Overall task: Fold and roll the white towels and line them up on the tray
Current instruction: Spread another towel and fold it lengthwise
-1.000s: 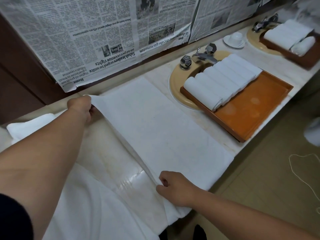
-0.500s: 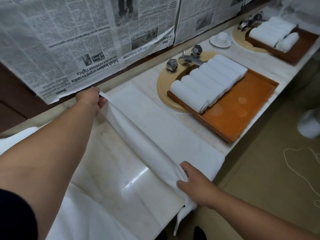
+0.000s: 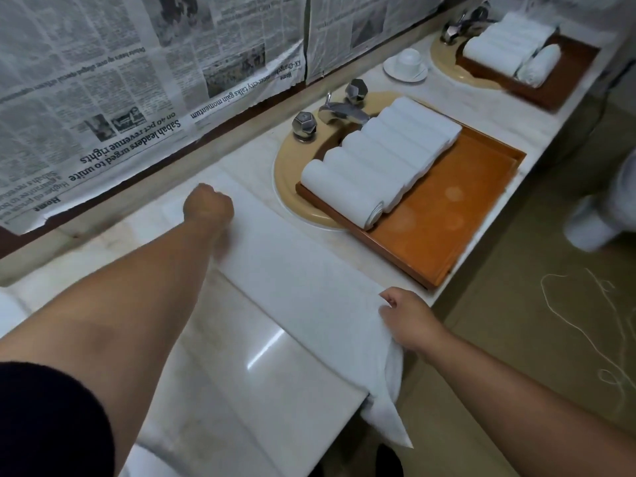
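Towel (image 3: 303, 270), white and finely napped, lies folded into a long narrow band that runs on a slant across the glossy pale marble worktop (image 3: 213, 366). Its near end spills over the front edge and hangs down in a soft pointed corner. The right hand (image 3: 409, 321) holds that near end at the edge, with the fingers (image 3: 386, 299) curled together and clamped on the cloth. The left hand (image 3: 208, 210) sits on the far end, balled into a fist with its back to the camera. Whether it pinches cloth underneath cannot be told.

Just beyond the band, a rectangular orange-brown wooden tray (image 3: 447, 222) with a low rim rests across a round beige basin (image 3: 285, 177). The rolled towels (image 3: 375, 156) lie side by side in a tight row along the tray's far half, smooth white cylinders touching one another, and the near half is bare wood. A chrome tap (image 3: 340, 113) with faceted knobs stands behind them. Farther right, a second tray (image 3: 571, 80) holds more rolls (image 3: 499, 46). Newspaper (image 3: 103, 80) sheets cover the wall.
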